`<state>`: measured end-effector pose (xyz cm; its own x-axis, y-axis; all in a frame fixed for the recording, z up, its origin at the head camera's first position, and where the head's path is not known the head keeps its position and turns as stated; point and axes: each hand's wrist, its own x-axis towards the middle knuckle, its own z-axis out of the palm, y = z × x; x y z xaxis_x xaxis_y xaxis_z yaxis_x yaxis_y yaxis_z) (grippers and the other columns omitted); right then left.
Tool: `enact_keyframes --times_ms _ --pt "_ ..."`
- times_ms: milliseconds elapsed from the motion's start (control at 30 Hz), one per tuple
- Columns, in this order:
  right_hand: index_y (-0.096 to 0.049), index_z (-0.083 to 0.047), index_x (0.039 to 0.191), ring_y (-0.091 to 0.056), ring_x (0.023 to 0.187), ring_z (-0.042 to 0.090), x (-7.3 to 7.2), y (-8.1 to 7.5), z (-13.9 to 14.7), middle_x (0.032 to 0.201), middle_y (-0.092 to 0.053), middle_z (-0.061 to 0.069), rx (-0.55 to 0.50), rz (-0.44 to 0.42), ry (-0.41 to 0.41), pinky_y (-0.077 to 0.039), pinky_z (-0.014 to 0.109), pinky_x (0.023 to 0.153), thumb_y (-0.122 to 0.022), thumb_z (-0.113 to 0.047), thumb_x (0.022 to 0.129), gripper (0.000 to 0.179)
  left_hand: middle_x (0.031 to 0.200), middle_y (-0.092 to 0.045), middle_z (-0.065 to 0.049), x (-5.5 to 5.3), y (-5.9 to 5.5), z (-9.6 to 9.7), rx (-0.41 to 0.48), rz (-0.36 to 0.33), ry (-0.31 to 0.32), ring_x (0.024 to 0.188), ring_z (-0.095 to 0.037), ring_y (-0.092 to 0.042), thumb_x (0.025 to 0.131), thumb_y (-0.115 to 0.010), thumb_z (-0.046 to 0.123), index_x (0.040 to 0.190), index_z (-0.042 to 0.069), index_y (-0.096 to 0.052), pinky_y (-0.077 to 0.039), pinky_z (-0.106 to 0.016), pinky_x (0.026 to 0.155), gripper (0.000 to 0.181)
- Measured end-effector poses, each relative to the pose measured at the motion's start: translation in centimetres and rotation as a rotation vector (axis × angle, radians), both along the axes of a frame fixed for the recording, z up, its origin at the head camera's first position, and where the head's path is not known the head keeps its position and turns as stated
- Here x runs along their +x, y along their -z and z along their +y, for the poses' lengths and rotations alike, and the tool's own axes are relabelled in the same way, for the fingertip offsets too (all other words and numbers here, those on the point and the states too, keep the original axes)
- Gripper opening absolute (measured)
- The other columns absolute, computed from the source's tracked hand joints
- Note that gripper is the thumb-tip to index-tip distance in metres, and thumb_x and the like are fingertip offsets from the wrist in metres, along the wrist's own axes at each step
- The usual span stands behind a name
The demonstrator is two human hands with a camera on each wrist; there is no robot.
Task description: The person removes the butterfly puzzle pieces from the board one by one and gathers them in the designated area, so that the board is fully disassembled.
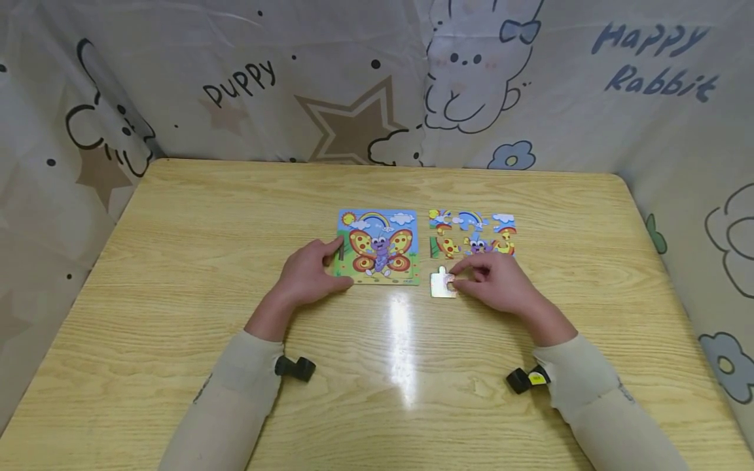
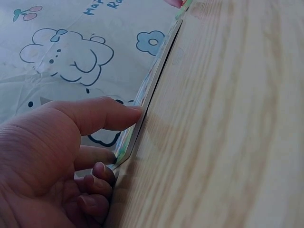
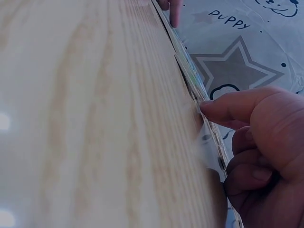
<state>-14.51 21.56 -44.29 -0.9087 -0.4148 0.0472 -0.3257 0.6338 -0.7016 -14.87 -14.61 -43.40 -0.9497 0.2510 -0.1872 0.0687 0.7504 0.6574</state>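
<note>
In the head view a square butterfly jigsaw puzzle (image 1: 379, 252) lies flat on the table. My left hand (image 1: 309, 271) holds its lower left corner, thumb along the front edge and index finger at the left side. The left wrist view shows the other fingers of that hand (image 2: 52, 156) curled beside the corner. With thumb and index finger, my right hand (image 1: 497, 281) pinches a puzzle piece (image 1: 438, 285) whose face is washed out by glare. Behind it lie several loose puzzle pieces (image 1: 471, 219) in rows, partly hidden by the hand. The right wrist view shows my right hand (image 3: 270, 142) low at the table.
The wooden table (image 1: 194, 229) carries a bright light reflection in front of the puzzle. A printed cloth (image 1: 265, 118) with cartoon animals hangs behind the table and along both sides. A small black camera sits on each sleeve cuff.
</note>
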Motion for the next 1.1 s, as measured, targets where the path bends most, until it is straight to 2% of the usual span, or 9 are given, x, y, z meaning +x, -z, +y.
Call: enact_keyframes --times_ms 267,400,767,1100 --pt "-0.076 -0.014 0.101 -0.037 0.055 0.016 -0.1 -0.3 -0.8 0.057 -0.038 -0.003 -0.025 -0.033 0.036 -0.034 0.033 0.058 -0.078 -0.015 0.087 0.014 0.092 -0.051 -0.009 0.0 0.1 -0.1 0.006 0.006 -0.003 0.078 -0.024 -0.043 0.077 -0.084 0.033 0.153 0.012 -0.041 -0.035 -0.037 0.07 0.09" --pt "-0.076 -0.011 0.103 -0.036 0.051 0.014 -0.3 -0.4 -2.3 0.055 -0.038 -0.003 -0.063 -0.041 0.017 -0.033 0.032 0.055 -0.08 -0.015 0.085 0.019 0.094 -0.051 -0.009 0.0 0.4 -0.1 0.005 0.002 -0.003 0.079 -0.024 -0.043 0.077 -0.084 0.034 0.153 0.013 -0.04 -0.036 -0.037 0.071 0.09" --pt "-0.072 -0.01 0.114 -0.037 0.053 0.015 -1.3 -0.4 -5.9 0.059 -0.042 -0.002 -0.105 -0.034 -0.047 -0.039 0.037 0.068 -0.081 -0.014 0.084 0.031 0.095 -0.052 -0.009 0.0 0.3 -0.1 0.005 0.003 0.004 0.079 -0.024 -0.044 0.077 -0.084 0.034 0.153 0.012 -0.04 -0.037 -0.037 0.072 0.09" --pt "-0.069 -0.009 0.116 -0.039 0.056 0.016 -2.0 -0.7 -9.0 0.062 -0.042 0.001 -0.158 -0.088 -0.075 -0.041 0.037 0.073 -0.08 -0.008 0.084 0.034 0.097 -0.053 -0.01 0.0 0.2 -0.1 0.002 0.005 0.0 0.081 -0.025 -0.045 0.077 -0.084 0.034 0.153 0.012 -0.04 -0.038 -0.038 0.073 0.091"
